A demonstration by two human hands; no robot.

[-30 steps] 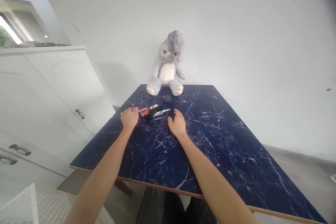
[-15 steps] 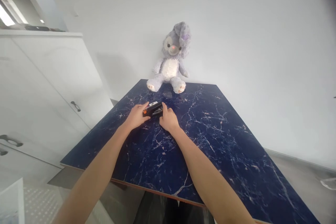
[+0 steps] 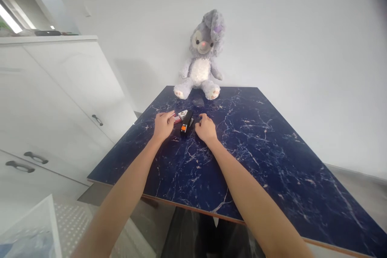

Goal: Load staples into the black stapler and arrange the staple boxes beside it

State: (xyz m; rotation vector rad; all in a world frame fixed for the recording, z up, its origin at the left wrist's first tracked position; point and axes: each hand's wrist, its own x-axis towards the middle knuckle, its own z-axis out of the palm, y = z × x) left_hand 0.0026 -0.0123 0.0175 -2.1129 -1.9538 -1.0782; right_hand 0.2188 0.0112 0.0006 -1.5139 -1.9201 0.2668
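Left hand (image 3: 163, 125) and right hand (image 3: 206, 129), grips loosely curled and clamped on nothing, flanking the black stapler (image 3: 186, 122). Stapler flat on the blue marbled worktop (image 3: 256, 157), free between both palms; small red-and-white box (image 3: 180, 116) just left of it; plush rabbit (image 3: 202, 58) seated beyond, against the wall.

No readable text anywhere. The small red-and-white box (image 3: 180, 116) beside the black stapler (image 3: 186, 122) on the table (image 3: 272, 161) has some print on it, but it's too small and blurred to make out. Nothing legible on the plush rabbit (image 3: 203, 58) or the white cabinet (image 3: 60, 100).
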